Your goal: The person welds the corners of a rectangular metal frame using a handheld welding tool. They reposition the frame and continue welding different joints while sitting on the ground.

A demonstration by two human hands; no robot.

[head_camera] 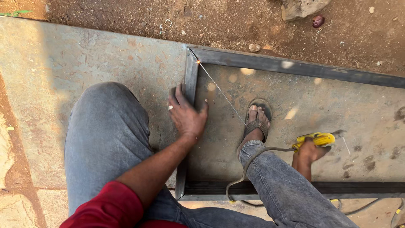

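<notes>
The left hand [187,115] lay spread and flat on the steel frame [190,80], seemingly to steady it. The right hand [309,153] gripped a yellow electrode holder [317,139]; its welding rod [221,90] reached past that palm to the frame's far corner, tip glowing.

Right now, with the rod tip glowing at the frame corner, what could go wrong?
1. The left hand presses bare on the metal frame close to the glowing rod tip: it could be burned.
2. The foot in an open sandal lies beside the rod: sparks could land on it.
3. The cable loops around the leg: it may snag.
</notes>
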